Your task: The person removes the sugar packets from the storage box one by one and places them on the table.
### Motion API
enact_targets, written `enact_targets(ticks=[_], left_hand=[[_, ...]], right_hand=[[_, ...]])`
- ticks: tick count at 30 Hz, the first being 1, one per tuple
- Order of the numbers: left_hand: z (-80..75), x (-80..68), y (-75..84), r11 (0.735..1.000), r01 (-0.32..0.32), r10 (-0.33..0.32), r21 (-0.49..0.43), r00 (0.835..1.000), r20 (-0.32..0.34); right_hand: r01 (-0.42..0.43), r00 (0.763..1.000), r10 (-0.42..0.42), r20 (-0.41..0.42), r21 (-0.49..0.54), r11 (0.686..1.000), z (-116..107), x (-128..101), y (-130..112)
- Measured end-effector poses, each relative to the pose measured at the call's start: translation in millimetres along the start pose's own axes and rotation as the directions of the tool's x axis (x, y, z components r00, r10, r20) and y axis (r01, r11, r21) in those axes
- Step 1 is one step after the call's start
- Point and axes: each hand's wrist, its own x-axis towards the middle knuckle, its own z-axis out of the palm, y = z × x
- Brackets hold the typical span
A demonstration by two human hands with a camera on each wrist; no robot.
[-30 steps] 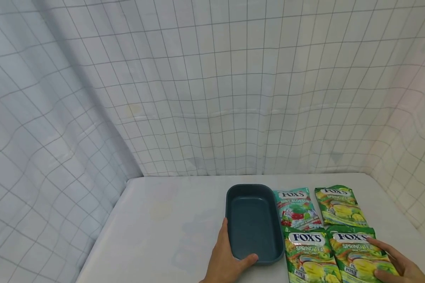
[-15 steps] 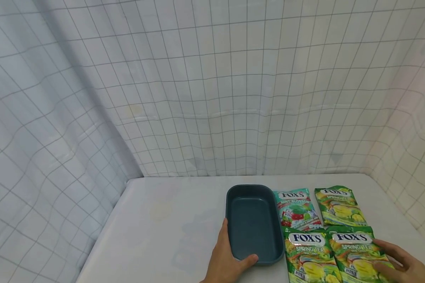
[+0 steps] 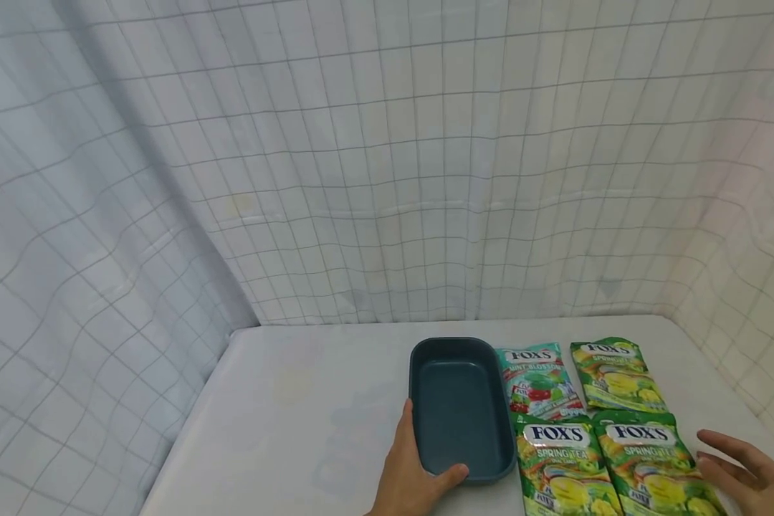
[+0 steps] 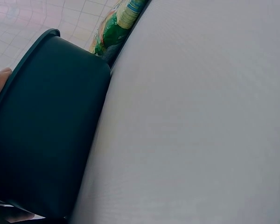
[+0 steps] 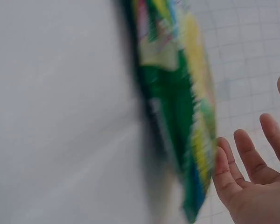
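Beside the packet (image 3: 655,464), right hand (image 3: 744,474) has lifted off.

white counter (image 3: 309,401) boxed in by a grid-pattern white curtain (image 3: 387,179) at back and both sides; on it a Mint Blossom candy bag (image 3: 540,382) with a green Spring Tea bag (image 3: 616,374) just beside it, both lying flat in the far row
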Motion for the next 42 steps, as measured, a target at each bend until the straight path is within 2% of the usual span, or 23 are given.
enact_targets(ticks=[2, 5, 7, 11, 23, 26, 32, 39, 42], left_hand=[[-1.1, 1.2, -0.2, 1.0, -0.001, 0.001, -0.001, 1.0, -0.002], [-2.2, 3.0, -0.9, 1.0, -0.005, 0.005, 0.002, 1.0, -0.003], [-2.5, 4.0, -1.6, 1.0, -0.006, 0.006, 0.004, 1.0, -0.006], [-2.1, 4.8, -3.8, 1.0, -0.003, 0.003, -0.009, 1.0, -0.009], [-9.6, 7.2, -7.2, 0.998, -0.014, 0.013, -0.062, 1.0, -0.007], [-10.6, 7.0, -8.2, 0.998, -0.01, 0.01, -0.07, 1.0, -0.001], [-13.1, 7.5, -10.6, 0.995, -0.062, 0.061, -0.081, 0.998, -0.015], [-18.9, 6.6, -10.1, 0.994, -0.074, 0.071, -0.086, 0.997, -0.028], [-22.1, 6.5, -9.4, 0.992, -0.086, 0.083, -0.096, 0.996, -0.033]], right_hand=[[0.08, 0.996, -0.08, -0.031, -0.016, 0.997, 4, -4, -12], [0.203, 0.978, -0.206, -0.042, -0.056, 0.978, 8, -10, -26], [0.228, 0.973, -0.23, -0.022, -0.064, 0.972, 10, -13, -35], [0.252, 0.968, -0.251, 0.018, -0.061, 0.966, 14, -19, -46], [0.248, 0.968, -0.245, 0.053, -0.049, 0.968, 39, -28, -70], [0.275, 0.959, -0.269, 0.092, -0.063, 0.959, 46, -30, -77], [0.341, 0.933, -0.332, 0.14, -0.051, 0.939, 57, -34, -86], [0.354, 0.922, -0.345, 0.178, -0.022, 0.935, 71, -37, -98], [0.394, 0.9, -0.39, 0.195, 0.02, 0.919, 78, -38, -101]])
